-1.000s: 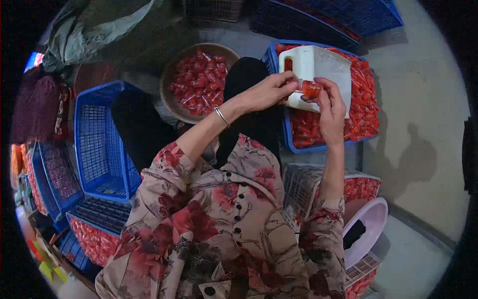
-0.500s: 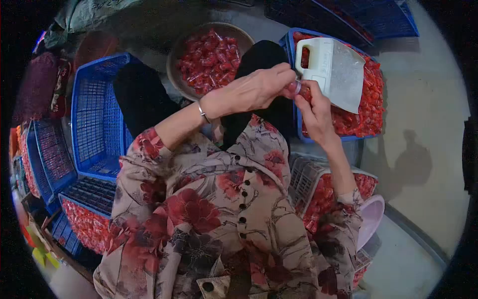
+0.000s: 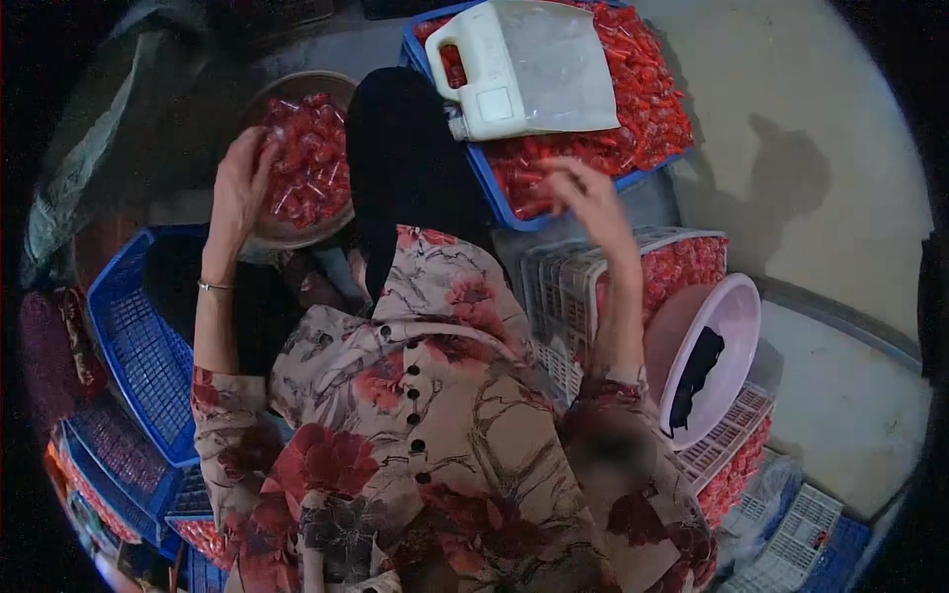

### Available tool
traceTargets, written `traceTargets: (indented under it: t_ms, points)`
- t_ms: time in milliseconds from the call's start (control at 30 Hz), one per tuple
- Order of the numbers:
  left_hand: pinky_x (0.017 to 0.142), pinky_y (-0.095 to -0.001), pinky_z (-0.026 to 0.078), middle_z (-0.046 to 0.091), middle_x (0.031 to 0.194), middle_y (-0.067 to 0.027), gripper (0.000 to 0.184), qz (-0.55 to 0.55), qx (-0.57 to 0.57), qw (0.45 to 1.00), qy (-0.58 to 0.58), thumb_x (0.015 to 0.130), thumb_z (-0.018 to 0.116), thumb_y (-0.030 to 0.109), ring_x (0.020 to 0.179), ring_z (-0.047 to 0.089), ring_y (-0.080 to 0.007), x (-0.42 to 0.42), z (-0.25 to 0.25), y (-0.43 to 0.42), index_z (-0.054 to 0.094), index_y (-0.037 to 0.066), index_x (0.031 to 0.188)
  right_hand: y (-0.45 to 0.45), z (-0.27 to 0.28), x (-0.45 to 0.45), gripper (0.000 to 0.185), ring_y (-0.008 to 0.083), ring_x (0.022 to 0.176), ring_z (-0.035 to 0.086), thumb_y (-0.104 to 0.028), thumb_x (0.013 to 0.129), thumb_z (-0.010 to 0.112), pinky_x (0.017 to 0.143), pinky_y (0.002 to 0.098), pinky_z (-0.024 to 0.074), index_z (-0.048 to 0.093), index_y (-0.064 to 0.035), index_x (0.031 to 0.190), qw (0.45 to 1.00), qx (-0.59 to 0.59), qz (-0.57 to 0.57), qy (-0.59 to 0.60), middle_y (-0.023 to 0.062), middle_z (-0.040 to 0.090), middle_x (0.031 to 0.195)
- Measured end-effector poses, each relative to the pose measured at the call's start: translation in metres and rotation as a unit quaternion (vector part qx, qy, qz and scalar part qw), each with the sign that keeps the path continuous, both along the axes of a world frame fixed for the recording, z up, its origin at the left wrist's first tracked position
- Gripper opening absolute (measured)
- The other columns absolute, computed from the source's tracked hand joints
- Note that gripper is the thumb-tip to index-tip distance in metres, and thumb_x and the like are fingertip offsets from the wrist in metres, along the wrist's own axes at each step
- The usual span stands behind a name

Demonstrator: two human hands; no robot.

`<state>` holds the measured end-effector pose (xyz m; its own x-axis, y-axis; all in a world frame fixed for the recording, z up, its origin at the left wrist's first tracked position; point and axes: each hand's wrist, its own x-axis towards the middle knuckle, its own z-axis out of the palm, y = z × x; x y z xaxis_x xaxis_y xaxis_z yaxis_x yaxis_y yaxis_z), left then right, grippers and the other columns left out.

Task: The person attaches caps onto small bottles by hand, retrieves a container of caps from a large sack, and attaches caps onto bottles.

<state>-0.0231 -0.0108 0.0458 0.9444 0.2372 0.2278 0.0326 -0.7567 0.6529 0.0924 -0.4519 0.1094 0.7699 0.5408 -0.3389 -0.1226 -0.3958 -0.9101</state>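
Note:
My left hand (image 3: 240, 180) is over the left rim of a round bowl (image 3: 253, 111), fingers loosely bent and apart, with nothing visible in them. Inside the bowl lies a heap of small red and clear plastic pieces (image 3: 311, 163). My right hand (image 3: 588, 203), slightly blurred, hovers by the front edge of a blue crate (image 3: 521, 217), its fingers spread. Similar red pieces (image 3: 647, 109) fill that crate. On top of them rests a white cut-open plastic jug (image 3: 494, 84), its handle toward the left.
A blue basket (image 3: 138, 326) stands beside my left leg. To my right are a light crate of red pieces (image 3: 563, 287) and a tilted pink basin (image 3: 736, 385) with a black cloth item (image 3: 698, 376) in it. More crates (image 3: 791, 553) stand at lower right.
My hands, together before on a small red and clear piece, have separated; the left moved over to the bowl. The piece no longer shows in them. The view has shifted.

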Motion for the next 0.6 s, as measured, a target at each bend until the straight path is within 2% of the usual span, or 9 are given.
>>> traceTargets:
  t_ms: [33, 67, 133, 167, 267, 333, 467, 567, 600]
  points:
    - [0.092, -0.0413, 0.045, 0.054, 0.122, -0.0226, 0.036, -0.002, 0.084, 0.995, 0.059, 0.092, 0.056, 0.011, 0.112, 0.053, -0.0374, 0.006, 0.005, 0.005, 0.051, 0.001, 0.126, -0.029, -0.018, 0.015, 0.032, 0.0185, 0.078, 0.06, -0.018, 0.09, 0.061, 0.071, 0.0337, 0.0494, 0.059, -0.0018, 0.118, 0.989, -0.085, -0.07, -0.1, 0.0097, 0.064, 0.096]
    - [0.092, -0.0413, 0.045, 0.054, 0.122, -0.0226, 0.036, -0.005, 0.089, 0.994, 0.06, 0.092, 0.056, 0.011, 0.112, 0.053, -0.0374, 0.013, 0.003, 0.003, 0.051, 0.001, 0.126, -0.056, -0.042, 0.033, 0.03, 0.0241, 0.081, 0.061, -0.017, 0.088, 0.064, 0.074, 0.0385, 0.0499, 0.061, -0.0016, 0.113, 0.955, -0.168, -0.14, -0.2, 0.0124, 0.065, 0.099]
    - [0.097, -0.0441, 0.042, 0.044, 0.134, -0.0222, 0.044, 0.072, 0.263, 0.961, -0.044, 0.089, 0.059, 0.01, 0.121, 0.044, -0.0388, 0.034, -0.001, -0.012, 0.046, 0.004, 0.132, -0.106, -0.098, 0.07, 0.035, 0.0365, 0.094, 0.059, -0.014, 0.081, 0.067, 0.082, 0.0466, 0.0472, 0.059, -0.0018, 0.113, 0.848, -0.295, -0.139, -0.418, 0.0175, 0.062, 0.106]
    - [0.1, -0.0467, 0.041, 0.038, 0.139, -0.0207, 0.051, 0.039, 0.201, 0.975, -0.091, 0.087, 0.061, 0.009, 0.123, 0.041, -0.0411, 0.052, 0.001, -0.026, 0.043, 0.005, 0.134, -0.114, -0.113, 0.078, 0.035, 0.0365, 0.094, 0.059, -0.014, 0.081, 0.067, 0.082, 0.0466, 0.0472, 0.059, -0.0018, 0.113, 0.848, -0.291, -0.144, -0.418, 0.0175, 0.062, 0.106]
    - [0.096, -0.0438, 0.045, 0.048, 0.129, -0.0188, 0.042, -0.095, 0.088, 0.975, -0.178, 0.085, 0.061, 0.007, 0.118, 0.048, -0.038, 0.094, 0.061, -0.105, 0.05, 0.003, 0.125, -0.113, -0.127, 0.09, 0.043, 0.0404, 0.105, 0.053, -0.009, 0.075, 0.068, 0.084, 0.048, 0.0463, 0.054, -0.002, 0.115, 0.795, -0.398, -0.042, -0.455, 0.0195, 0.058, 0.111]
    - [0.089, -0.0417, 0.049, 0.054, 0.117, -0.0164, 0.032, -0.177, 0.034, 0.962, -0.203, 0.084, 0.061, 0.007, 0.11, 0.053, -0.0369, 0.123, 0.08, -0.153, 0.054, 0.001, 0.115, -0.097, -0.116, 0.091, 0.05, 0.0376, 0.106, 0.051, -0.004, 0.075, 0.065, 0.089, 0.0474, 0.0444, 0.048, -0.0017, 0.122, 0.769, -0.512, 0.063, -0.378, 0.0203, 0.054, 0.112]
    - [0.078, -0.0432, 0.051, 0.056, 0.1, -0.018, 0.02, -0.27, 0.039, 0.95, -0.149, 0.082, 0.061, 0.008, 0.096, 0.058, -0.0369, 0.193, 0.072, -0.226, 0.057, 0.0, 0.099, -0.122, -0.129, 0.098, 0.05, 0.0392, 0.102, 0.052, -0.002, 0.075, 0.064, 0.086, 0.0475, 0.046, 0.048, -0.0007, 0.122, 0.781, -0.382, 0.056, -0.491, 0.0209, 0.055, 0.111]
    - [0.074, -0.0435, 0.052, 0.061, 0.092, -0.0185, 0.015, -0.316, 0.043, 0.942, -0.101, 0.079, 0.062, 0.01, 0.086, 0.062, -0.0374, 0.234, 0.029, -0.269, 0.061, 0.001, 0.091, -0.127, -0.098, 0.087, 0.053, 0.0386, 0.104, 0.053, -0.004, 0.076, 0.067, 0.085, 0.0442, 0.0478, 0.047, -0.0003, 0.124, 0.793, -0.366, -0.034, -0.486, 0.0201, 0.055, 0.106]
    - [0.074, -0.0435, 0.052, 0.061, 0.092, -0.0185, 0.015, -0.317, 0.044, 0.942, -0.1, 0.079, 0.062, 0.01, 0.086, 0.062, -0.0374, 0.239, 0.016, -0.28, 0.061, 0.001, 0.091, -0.132, -0.091, 0.083, 0.049, 0.0368, 0.104, 0.055, -0.005, 0.08, 0.065, 0.085, 0.0429, 0.0494, 0.046, 0.0006, 0.125, 0.817, -0.309, -0.14, -0.466, 0.0194, 0.056, 0.107]
